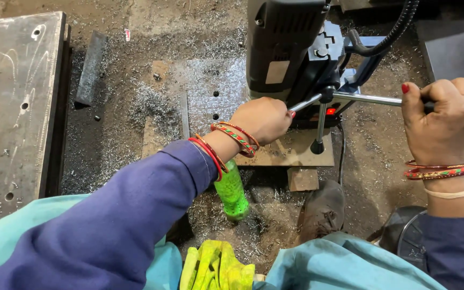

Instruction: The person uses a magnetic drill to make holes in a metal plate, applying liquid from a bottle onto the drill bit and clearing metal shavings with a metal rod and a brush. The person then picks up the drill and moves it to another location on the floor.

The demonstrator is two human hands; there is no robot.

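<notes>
While the drill press is standing on the steel plate just ahead of both grips, the right hand is clamping its feed handle; the left hand is closing around the near spoke, so steady, even pressure seems wise.

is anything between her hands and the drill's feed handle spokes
Nothing visible. The right hand is already closed around one chrome spoke, and the left hand sits at another spoke's end by the drill.
</notes>
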